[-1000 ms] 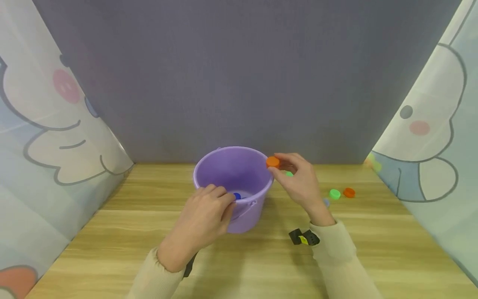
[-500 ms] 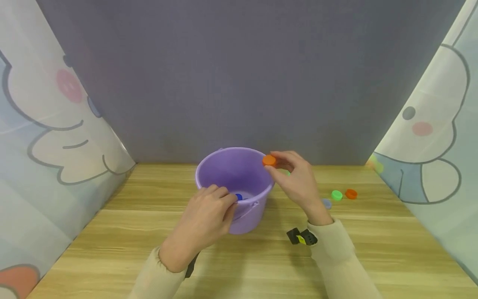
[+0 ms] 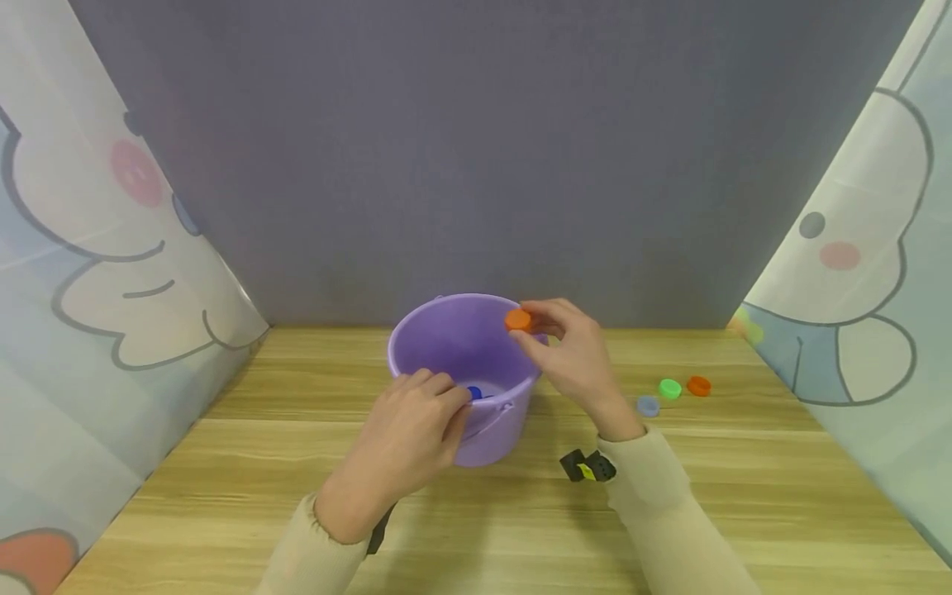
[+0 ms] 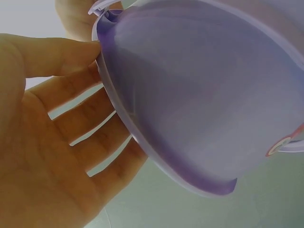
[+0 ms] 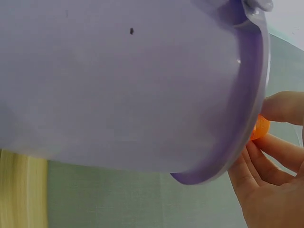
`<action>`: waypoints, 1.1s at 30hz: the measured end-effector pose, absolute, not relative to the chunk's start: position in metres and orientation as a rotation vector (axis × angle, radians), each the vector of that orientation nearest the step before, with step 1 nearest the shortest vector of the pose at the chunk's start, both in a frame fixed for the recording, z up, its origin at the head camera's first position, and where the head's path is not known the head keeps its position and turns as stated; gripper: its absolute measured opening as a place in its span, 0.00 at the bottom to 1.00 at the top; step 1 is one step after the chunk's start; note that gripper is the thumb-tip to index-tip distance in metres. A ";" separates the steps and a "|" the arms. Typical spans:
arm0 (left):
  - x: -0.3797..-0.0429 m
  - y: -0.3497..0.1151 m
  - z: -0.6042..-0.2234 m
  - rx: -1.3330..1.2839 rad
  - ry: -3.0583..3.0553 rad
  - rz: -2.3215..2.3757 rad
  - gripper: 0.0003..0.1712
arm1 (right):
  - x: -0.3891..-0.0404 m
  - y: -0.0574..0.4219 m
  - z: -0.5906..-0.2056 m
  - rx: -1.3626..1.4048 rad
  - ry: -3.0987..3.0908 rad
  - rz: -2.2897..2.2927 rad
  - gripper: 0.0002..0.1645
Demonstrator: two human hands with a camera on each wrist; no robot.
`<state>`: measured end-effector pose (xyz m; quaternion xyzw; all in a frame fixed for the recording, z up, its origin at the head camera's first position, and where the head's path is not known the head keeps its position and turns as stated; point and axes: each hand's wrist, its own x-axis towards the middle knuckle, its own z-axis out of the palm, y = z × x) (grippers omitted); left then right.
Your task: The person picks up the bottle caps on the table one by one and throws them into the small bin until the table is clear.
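Note:
A purple bucket (image 3: 487, 442) stands upright on the table, its rim toward me. My left hand (image 3: 409, 430) holds the near-left part of the rim, thumb against the outside and fingers over the edge, as the left wrist view also shows. My right hand (image 3: 576, 355) pinches an orange bottle cap (image 3: 518, 320) between thumb and fingers over the bucket's right rim. In the right wrist view the orange cap (image 5: 261, 127) is partly hidden behind the rim. A blue cap (image 3: 474, 392) lies inside on the bucket's bottom, partly covered by the near rim.
On the wooden table (image 3: 744, 479), right of the bucket, lie a green cap (image 3: 670, 388), an orange-red cap (image 3: 698, 386) and a pale blue cap (image 3: 648, 406). A dark grey panel (image 3: 476, 149) rises behind. Printed cloth sides (image 3: 840, 330) flank the table.
My right hand has moved left with the orange cap, from beside the bucket's right rim to over its opening. The pale blue cap has come into full view. My left hand stays on the rim.

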<state>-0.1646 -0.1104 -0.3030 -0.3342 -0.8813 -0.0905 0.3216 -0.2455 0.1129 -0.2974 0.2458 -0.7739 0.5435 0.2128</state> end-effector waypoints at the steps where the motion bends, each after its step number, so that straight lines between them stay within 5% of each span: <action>1: -0.165 -0.111 -0.303 -0.877 -2.314 -0.237 0.08 | -0.246 0.112 -0.298 0.686 -2.151 1.505 0.23; 33: -0.163 -0.110 -0.301 -0.881 -2.310 -0.231 0.07 | -0.259 0.119 -0.293 0.692 -2.155 1.460 0.21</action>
